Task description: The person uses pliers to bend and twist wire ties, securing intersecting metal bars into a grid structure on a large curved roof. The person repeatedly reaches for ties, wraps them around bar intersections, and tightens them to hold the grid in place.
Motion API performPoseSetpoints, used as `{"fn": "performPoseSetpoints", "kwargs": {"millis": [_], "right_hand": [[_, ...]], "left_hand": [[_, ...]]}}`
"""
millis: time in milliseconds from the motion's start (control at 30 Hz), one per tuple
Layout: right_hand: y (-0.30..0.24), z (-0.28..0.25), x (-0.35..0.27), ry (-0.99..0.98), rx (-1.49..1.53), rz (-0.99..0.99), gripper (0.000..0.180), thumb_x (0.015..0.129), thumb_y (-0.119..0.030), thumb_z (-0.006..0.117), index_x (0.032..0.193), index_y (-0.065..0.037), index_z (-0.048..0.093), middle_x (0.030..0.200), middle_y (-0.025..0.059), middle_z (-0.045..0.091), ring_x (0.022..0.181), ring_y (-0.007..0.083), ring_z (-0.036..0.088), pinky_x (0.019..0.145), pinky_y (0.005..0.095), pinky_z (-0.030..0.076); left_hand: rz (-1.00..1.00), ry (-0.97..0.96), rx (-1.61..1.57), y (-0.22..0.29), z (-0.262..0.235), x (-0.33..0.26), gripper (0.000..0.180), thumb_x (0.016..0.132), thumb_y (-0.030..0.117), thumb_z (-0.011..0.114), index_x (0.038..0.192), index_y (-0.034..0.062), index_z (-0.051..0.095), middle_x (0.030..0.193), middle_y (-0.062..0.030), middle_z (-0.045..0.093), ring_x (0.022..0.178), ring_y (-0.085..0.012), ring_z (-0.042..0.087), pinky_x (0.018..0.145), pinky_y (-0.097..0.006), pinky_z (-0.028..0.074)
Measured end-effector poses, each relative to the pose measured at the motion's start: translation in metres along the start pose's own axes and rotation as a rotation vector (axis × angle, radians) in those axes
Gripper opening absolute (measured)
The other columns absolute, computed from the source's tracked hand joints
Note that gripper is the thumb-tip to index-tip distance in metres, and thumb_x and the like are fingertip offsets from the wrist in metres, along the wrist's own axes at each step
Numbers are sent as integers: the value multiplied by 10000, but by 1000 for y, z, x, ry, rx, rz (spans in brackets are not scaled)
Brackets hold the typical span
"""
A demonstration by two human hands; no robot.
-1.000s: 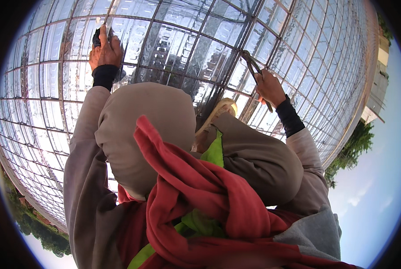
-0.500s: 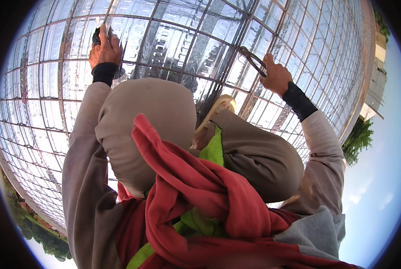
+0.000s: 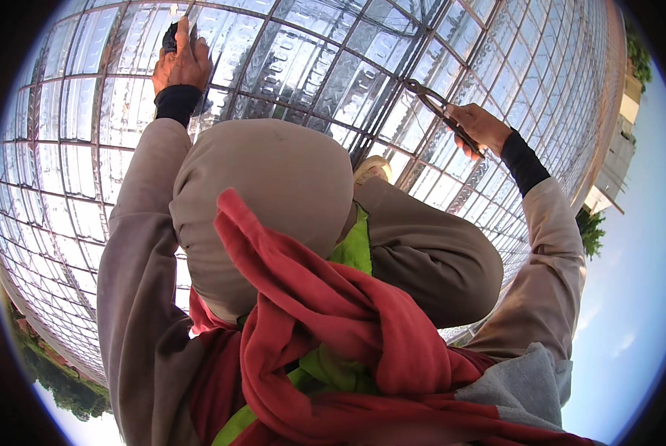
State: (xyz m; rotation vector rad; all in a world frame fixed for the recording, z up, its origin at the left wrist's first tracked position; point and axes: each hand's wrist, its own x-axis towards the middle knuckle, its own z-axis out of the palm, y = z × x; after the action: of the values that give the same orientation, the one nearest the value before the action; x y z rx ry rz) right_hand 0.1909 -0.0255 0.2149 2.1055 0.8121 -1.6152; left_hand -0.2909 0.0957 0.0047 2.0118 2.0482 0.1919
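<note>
My right hand (image 3: 481, 128) is closed around dark pincers (image 3: 443, 111), gripping their handles. The pincers' jaws point up and left, over the crossing bars of a rebar mesh (image 3: 252, 94). At the upper left my left hand (image 3: 185, 65) rests over the same mesh, its visible fingers stretched forward and the thumb apart. A black wrap (image 3: 171, 37) covers one of its fingers; the fingertips' undersides are hidden. Shiny ribbed metal decking (image 3: 277, 63) lies below the bars. Both wrists wear black bands.
My bent knees (image 3: 266, 186) and a sandalled foot (image 3: 374, 169) are between my arms. A red cloth (image 3: 325, 297) hangs in front of my body. Several bars run close together near the middle. Beyond the deck's right edge stand buildings (image 3: 617, 160) and trees (image 3: 592, 232).
My right hand has shifted right and slightly down, and more of the pincers' handles now shows. My left hand has moved a little up and right. My knee has shifted right, covering more of the foot.
</note>
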Motion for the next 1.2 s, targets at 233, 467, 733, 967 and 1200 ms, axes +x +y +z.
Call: {"fn": "performPoseSetpoints", "kwargs": {"millis": [233, 467, 733, 967, 1200], "right_hand": [[17, 25, -9, 426, -694, -336, 359, 943, -172, 690, 1205, -30, 490, 886, 122, 615, 625, 242, 677, 527, 392, 565], [27, 24, -14, 650, -1159, -498, 296, 1021, -302, 576, 1203, -69, 591, 863, 139, 617, 822, 335, 695, 718, 460, 544], [24, -42, 9, -270, 306, -52, 512, 1088, -471, 470, 1160, 16, 609, 713, 89, 656, 556, 181, 664, 477, 333, 536], [9, 12, -16, 347, -744, -250, 441, 965, -381, 693, 1218, -57, 531, 756, 134, 646, 618, 290, 693, 562, 430, 561], [36, -9, 0, 389, -505, -493, 362, 1030, -363, 601, 1144, -20, 604, 693, 50, 570, 525, 226, 577, 481, 385, 456]], "left_hand": [[-33, -46, 18, 4, -2, 1, 622, 999, 485, 489, 1570, 293, 335, 1108, -244, 731, 1029, -473, 677, 949, -531, 517], [-19, -27, 37, 1, -2, 3, 630, 996, 484, 489, 1571, 288, 324, 1039, -244, 742, 972, -477, 691, 891, -547, 534], [8, 16, -6, 1, 1, 2, 615, 995, 481, 490, 1559, 291, 338, 1016, -236, 748, 954, -475, 696, 877, -550, 539], [-49, -44, 13, 3, -3, 0, 631, 995, 489, 486, 1576, 305, 323, 1068, -262, 733, 1028, -464, 686, 921, -545, 531], [-29, -38, 17, 2, -3, 4, 637, 997, 485, 484, 1581, 291, 322, 1085, -259, 731, 1030, -461, 685, 922, -541, 530]]}}
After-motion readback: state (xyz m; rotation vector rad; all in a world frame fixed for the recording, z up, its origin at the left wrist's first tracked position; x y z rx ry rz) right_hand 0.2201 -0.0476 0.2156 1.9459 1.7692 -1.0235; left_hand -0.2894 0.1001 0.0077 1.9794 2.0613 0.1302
